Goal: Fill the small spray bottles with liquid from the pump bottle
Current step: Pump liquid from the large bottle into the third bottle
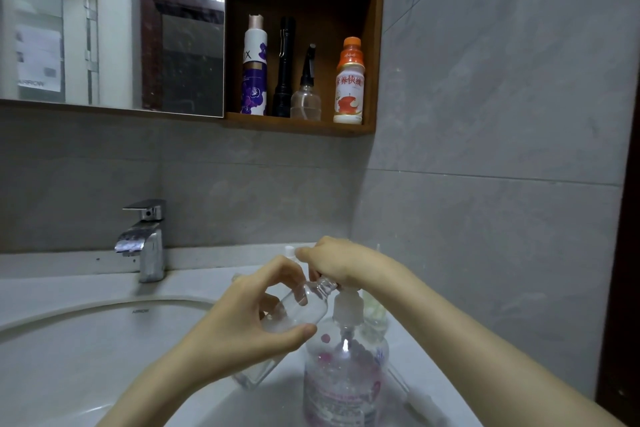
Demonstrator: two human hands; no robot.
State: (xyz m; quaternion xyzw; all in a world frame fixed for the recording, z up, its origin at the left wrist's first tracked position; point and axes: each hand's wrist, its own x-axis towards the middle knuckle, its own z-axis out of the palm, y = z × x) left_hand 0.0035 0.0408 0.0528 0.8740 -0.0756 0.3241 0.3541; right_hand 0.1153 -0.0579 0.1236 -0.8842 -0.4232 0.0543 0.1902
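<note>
A large clear pump bottle (341, 388) with pink print stands on the counter at the lower middle. My right hand (337, 262) rests on top of its white pump head (348, 305), fingers curled over it. My left hand (256, 315) grips a small clear spray bottle (304, 305), capless and tilted, its open neck up against the pump's nozzle. Another small clear bottle (254, 376) lies low behind my left wrist. A further small bottle (375, 314) stands just right of the pump, partly hidden.
A white basin (86, 350) fills the lower left, with a chrome tap (145, 239) behind it. A white spray head with its tube (420, 399) lies on the counter at right. The wooden wall shelf (301, 125) holds several bottles and a torch.
</note>
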